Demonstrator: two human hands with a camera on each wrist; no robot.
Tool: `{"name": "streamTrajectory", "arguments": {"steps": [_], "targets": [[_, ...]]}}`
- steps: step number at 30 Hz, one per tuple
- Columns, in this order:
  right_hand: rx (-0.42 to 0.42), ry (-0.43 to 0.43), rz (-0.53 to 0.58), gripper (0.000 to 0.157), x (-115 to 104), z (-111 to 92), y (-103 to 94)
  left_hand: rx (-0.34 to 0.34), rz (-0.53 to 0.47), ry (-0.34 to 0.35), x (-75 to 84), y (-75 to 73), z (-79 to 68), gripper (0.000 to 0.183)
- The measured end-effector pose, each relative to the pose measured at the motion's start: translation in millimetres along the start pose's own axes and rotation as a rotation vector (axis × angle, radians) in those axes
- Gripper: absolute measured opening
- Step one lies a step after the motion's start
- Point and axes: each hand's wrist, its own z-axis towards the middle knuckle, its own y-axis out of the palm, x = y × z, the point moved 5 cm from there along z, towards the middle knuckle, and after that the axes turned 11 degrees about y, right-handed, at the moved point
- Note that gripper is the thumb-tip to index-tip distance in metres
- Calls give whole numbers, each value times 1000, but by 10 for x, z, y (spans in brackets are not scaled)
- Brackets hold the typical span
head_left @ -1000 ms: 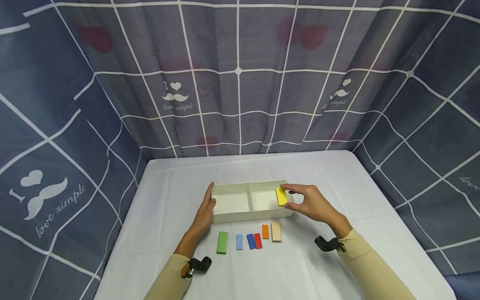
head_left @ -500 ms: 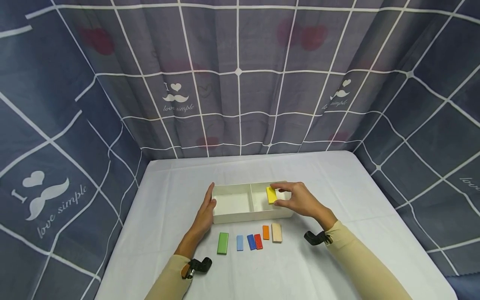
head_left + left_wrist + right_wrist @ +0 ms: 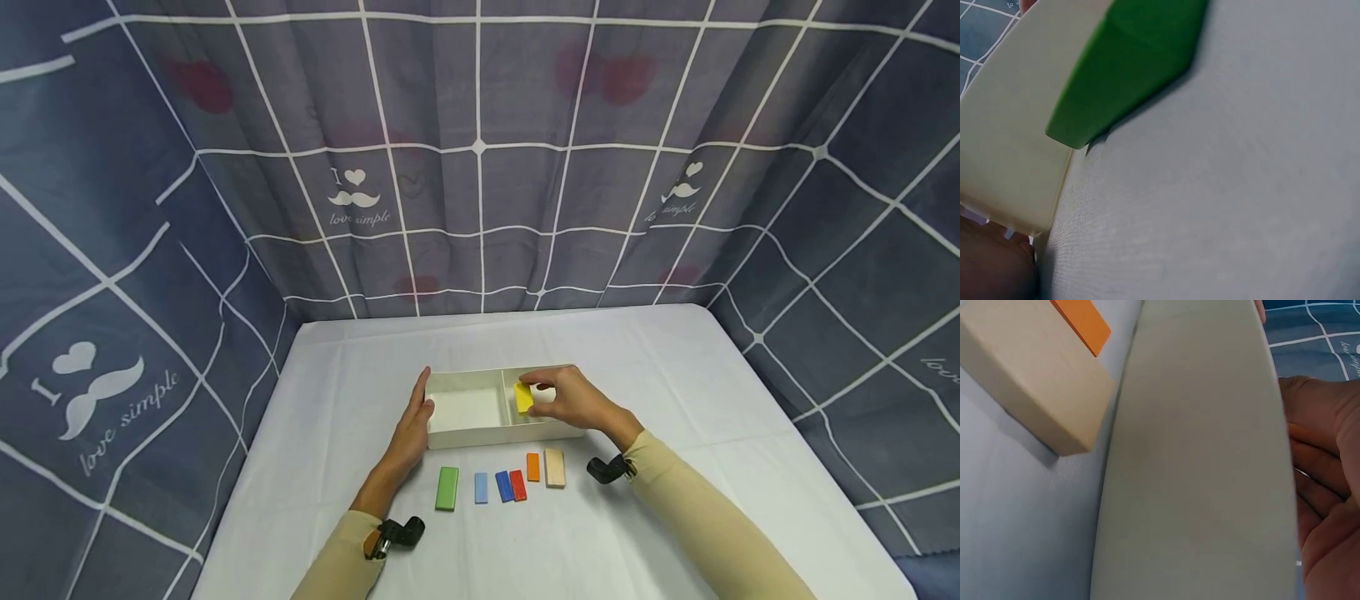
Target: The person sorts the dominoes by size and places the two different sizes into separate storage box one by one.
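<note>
In the head view, a shallow cream box (image 3: 480,436) with a divider sits on the white table. My left hand (image 3: 407,433) lies along its left end, fingers straight against the outer wall and thumb at the rim. Over the right compartment, close to the divider, my right hand (image 3: 573,398) pinches a yellow rectangular block (image 3: 522,398) between thumb and fingers. The right wrist view shows the curled fingers (image 3: 1316,469) beyond the box's near wall (image 3: 1197,462); the yellow block is hidden there.
In front of the box lie a green block (image 3: 446,488), a light blue block (image 3: 481,488), a dark blue block (image 3: 504,487), a red block (image 3: 518,485), an orange block (image 3: 533,467) and a plain wooden block (image 3: 555,468). Checked curtains (image 3: 450,192) surround the table.
My right hand has carried the yellow block leftward, from the right end of the right compartment to beside the divider. The left hand and the box stay in place.
</note>
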Motion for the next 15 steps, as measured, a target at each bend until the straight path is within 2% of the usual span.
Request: {"name": "streamTrajectory", "arguments": {"steps": [7, 15], "targets": [[-53, 37, -19, 56, 33, 131, 125, -17, -54, 22, -18, 1, 3, 61], [-87, 55, -35, 60, 30, 243, 239, -9, -40, 12, -14, 1, -3, 62]]}}
